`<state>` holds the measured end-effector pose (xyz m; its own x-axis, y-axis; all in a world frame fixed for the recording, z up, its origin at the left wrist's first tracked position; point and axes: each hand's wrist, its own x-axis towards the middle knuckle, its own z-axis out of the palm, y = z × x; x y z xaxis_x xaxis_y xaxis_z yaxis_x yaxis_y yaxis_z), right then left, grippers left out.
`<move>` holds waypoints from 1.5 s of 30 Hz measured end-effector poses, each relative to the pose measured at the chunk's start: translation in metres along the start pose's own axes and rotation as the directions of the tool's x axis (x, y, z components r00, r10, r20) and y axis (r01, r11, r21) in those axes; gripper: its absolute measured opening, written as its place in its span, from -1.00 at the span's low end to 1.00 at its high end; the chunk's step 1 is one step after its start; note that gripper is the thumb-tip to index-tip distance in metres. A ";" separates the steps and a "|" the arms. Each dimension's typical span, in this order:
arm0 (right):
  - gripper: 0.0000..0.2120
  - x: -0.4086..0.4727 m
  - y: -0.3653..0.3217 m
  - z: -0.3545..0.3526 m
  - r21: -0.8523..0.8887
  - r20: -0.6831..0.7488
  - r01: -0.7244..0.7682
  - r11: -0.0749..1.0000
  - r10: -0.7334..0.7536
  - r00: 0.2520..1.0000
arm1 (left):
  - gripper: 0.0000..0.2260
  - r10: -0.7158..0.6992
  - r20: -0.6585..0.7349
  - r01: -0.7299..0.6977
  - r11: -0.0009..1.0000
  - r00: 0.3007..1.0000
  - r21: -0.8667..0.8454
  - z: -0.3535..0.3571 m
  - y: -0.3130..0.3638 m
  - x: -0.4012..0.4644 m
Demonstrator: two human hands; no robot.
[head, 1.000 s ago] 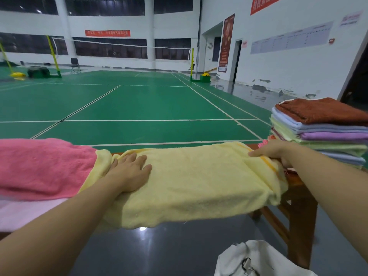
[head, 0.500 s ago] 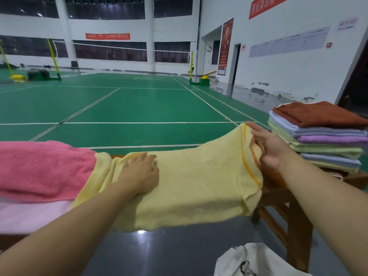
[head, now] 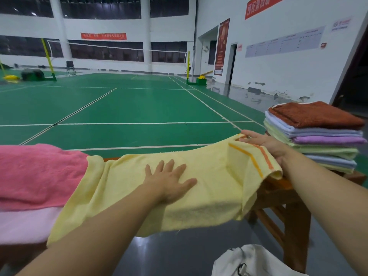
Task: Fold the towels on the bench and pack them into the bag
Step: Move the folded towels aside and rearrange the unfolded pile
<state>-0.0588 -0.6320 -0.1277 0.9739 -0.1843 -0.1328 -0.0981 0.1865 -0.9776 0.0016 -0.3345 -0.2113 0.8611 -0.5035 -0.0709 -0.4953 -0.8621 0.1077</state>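
towel length runs left to right along the bench (head: 286, 188), so your right hand (head: 264, 145), gripping the striped end of the yellow towel (head: 209, 188), folds leftward over your flat, open-fingered left hand (head: 169, 181) pinning its middle.

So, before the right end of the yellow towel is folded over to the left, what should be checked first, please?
1. Left hand presses flat on the yellow terry towel: ok.
2. Right hand grips the orange-striped end, lifted: ok.
3. Towel lies smooth: not ok, the left end is bunched against the pink towel.
4. Front edge on the wooden bench: not ok, it hangs over.
5. White fabric bag open: cannot tell.
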 end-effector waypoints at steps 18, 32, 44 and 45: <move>-0.42 0.006 -0.003 -0.005 0.019 -0.278 0.137 0.990 -0.127 0.952 | -0.28 0.052 -0.003 -0.052 0.999 0.999 -0.004 0.006 0.072 0.051; -0.65 -0.007 -0.070 0.104 -0.526 -0.078 0.083 0.846 -0.145 0.986 | -0.59 -0.278 -0.091 -0.014 0.268 0.956 -0.963 -0.044 -0.003 0.029; -0.57 0.006 0.023 0.235 -0.262 0.370 -0.092 0.961 0.188 0.910 | -0.40 -0.465 0.107 0.270 0.299 0.879 -0.915 -0.055 -0.098 -0.035; -0.60 0.005 0.028 0.232 -0.210 0.400 -0.130 0.969 0.206 0.893 | -0.42 -0.464 0.090 0.261 0.317 0.881 -0.912 -0.054 -0.097 -0.037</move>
<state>-0.0087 -0.4034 -0.1182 0.9315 0.2594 -0.2551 -0.2645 0.0016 -0.9644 0.0237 -0.2292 -0.1657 0.9782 -0.0487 -0.2019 0.1724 -0.3522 0.9199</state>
